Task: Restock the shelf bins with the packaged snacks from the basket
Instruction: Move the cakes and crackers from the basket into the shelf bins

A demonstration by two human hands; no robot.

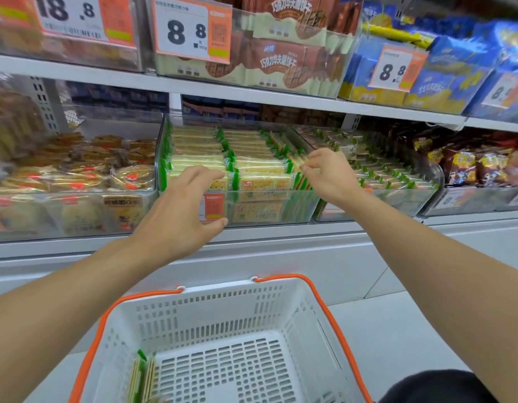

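I am pinching a green-edged cracker pack point(301, 165) with my right hand point(329, 173) in the clear shelf bin point(281, 210). My left hand point(182, 212) is hovering spread wide at the bin's front. Two packs point(141, 376) are standing in the white basket point(223, 309) below.

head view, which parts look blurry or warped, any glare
Head view: sharp at the centre clear plastic bin of green-edged cracker packs; far-left golden pastry packs and top-right blue snack bags smear; white shelf edges bow from wide-angle distortion; soft glare on bin fronts.
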